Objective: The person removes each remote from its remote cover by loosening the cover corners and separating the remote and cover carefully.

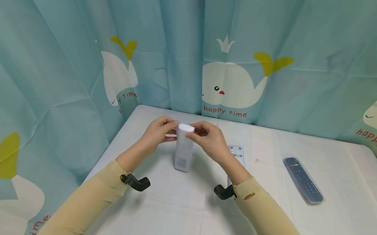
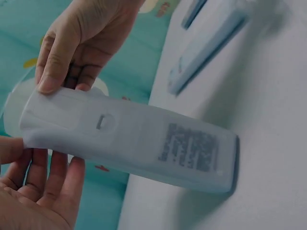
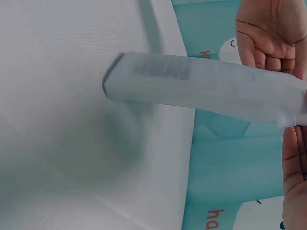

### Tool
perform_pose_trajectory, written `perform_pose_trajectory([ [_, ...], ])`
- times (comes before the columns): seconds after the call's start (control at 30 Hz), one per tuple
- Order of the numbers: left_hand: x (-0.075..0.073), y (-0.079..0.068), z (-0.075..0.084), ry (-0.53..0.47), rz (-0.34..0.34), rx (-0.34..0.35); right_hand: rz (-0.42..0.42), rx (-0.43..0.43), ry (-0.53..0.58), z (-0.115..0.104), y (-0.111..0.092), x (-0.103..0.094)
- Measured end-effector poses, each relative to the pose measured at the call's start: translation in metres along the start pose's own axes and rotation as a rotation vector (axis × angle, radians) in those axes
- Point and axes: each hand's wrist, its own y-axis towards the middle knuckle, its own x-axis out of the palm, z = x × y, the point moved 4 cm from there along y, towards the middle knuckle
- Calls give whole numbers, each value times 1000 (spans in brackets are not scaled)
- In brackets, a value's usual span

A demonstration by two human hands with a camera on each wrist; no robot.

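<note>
Beige sleeves (image 1: 85, 203); left fingers (image 2: 56, 172), right fingers (image 2: 56, 62) curled loosely, pinching white remote (image 1: 183, 148)

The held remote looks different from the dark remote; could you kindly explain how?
The held remote is white; the dark remote is blue-grey. The held remote is roughly upright; the dark remote lies flat. The held remote shows its printed back; the dark remote, its buttons. Both are elongated.
</note>
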Motion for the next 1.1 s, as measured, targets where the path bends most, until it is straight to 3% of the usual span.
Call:
perform_pose_trajectory([
  [0.2, -2, 9, -14, -46, 24, -76, -15, 0, 2, 2, 1, 1],
  [0.37, -2, 17, -29, 1, 10, -95, -13, -9, -12, 1, 2, 1],
  [0.67, 1, 19, -59, 183, -81, -165, -31, 8, -23, -1, 3, -2],
  [0.97, 5, 19, -58, 421, -183, -140, -54, 1, -9, -3, 2, -3],
  [1.1, 3, 17, -61, 462, -193, -132, -57, 3, -9, -2, 3, -2],
])
